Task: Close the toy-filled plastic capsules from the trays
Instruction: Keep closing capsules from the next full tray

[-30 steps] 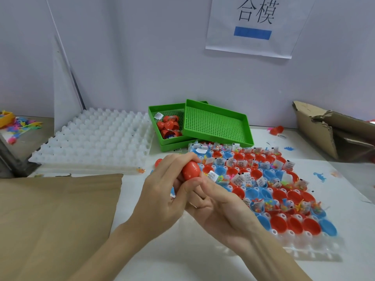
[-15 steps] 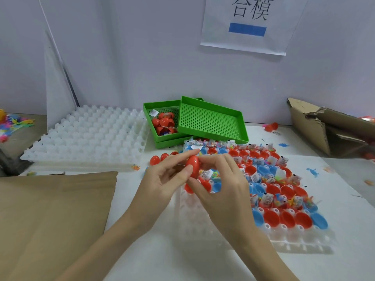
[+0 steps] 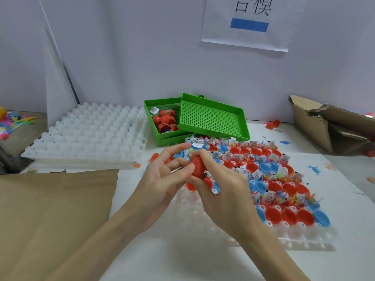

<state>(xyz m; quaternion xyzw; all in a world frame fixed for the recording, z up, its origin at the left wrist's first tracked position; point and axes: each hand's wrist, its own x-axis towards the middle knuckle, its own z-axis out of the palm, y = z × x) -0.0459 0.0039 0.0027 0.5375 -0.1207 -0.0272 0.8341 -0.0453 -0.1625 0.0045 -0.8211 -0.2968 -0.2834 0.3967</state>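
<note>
A torn cardboard box (image 3: 332,126) sits at the right edge of the white table (image 3: 182,260), and a flat sheet of brown cardboard (image 3: 54,216) covers the near left. A paper sign (image 3: 251,21) (printed characters above a blue bar) hangs on the wall, and small blue toy figures (image 3: 314,169) lie loose on the table by the box.
</note>
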